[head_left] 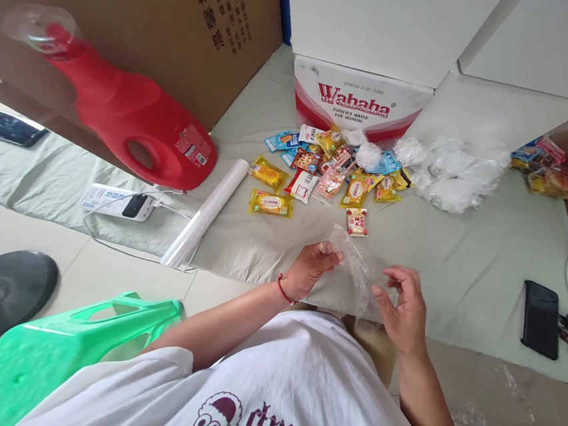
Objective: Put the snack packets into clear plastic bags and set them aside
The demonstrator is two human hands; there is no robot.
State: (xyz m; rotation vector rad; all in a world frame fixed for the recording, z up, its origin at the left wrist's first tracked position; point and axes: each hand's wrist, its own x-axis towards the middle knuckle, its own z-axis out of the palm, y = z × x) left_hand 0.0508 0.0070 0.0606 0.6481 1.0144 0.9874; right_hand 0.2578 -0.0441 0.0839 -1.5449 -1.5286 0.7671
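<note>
My left hand (315,267), with a red cord at the wrist, pinches the upper edge of a clear plastic bag (358,268). The bag hangs down and across toward my right hand (400,306). My right hand is beside the bag's other side, its thumb and fingers apart; whether a fingertip touches the film is hard to see. Just beyond lies a small red-and-cream snack packet (357,222). Behind it is a pile of wrapped snacks (329,164), with a yellow snack packet (271,203) at the near left.
A crumpled heap of clear bags (456,172) lies right of the snacks, before a Wahaha carton (359,103). At left are a plastic roll (206,215), red jug (142,125), power bank (114,201) and green stool (65,346). A black phone (541,319) lies at right.
</note>
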